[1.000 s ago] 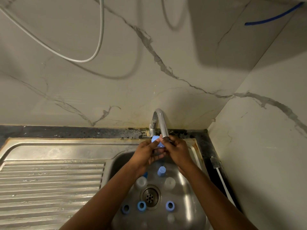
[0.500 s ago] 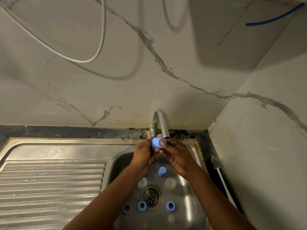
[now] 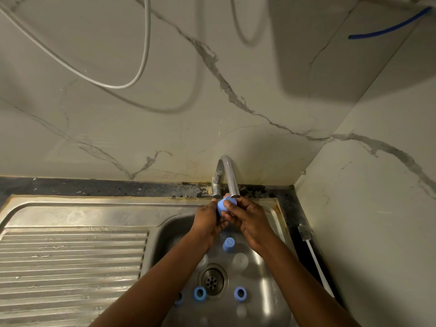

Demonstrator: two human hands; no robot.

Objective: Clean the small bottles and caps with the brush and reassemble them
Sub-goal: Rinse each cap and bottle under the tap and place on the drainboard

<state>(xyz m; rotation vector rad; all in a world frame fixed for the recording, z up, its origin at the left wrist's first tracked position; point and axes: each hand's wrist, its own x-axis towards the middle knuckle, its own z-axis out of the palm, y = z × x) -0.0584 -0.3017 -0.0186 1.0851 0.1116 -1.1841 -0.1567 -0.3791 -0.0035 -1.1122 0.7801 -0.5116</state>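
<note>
A blue cap (image 3: 224, 205) sits between both hands just under the tap spout (image 3: 230, 178), above the sink basin (image 3: 271, 279). My left hand (image 3: 207, 219) grips it from the left and my right hand (image 3: 247, 219) presses fingers on its top and right side. Whether a bottle is under the cap is hidden by the fingers. In the basin lie another blue cap (image 3: 228, 244), two open blue caps (image 3: 200, 294) (image 3: 240, 293) near the drain (image 3: 212, 280), a third partly behind my left arm (image 3: 178, 298), and pale translucent bottles (image 3: 240, 260). No brush is visible.
A ribbed steel draining board (image 3: 70, 263) lies left of the basin. A white hose with a grey fitting (image 3: 306, 241) runs along the dark counter strip on the right. Marble walls close in behind and to the right, with a white cable (image 3: 132, 83) hanging.
Both hands have turned the blue cap under the spout; the right hand's fingers now lie over its top. The hands stay in the same spot.
</note>
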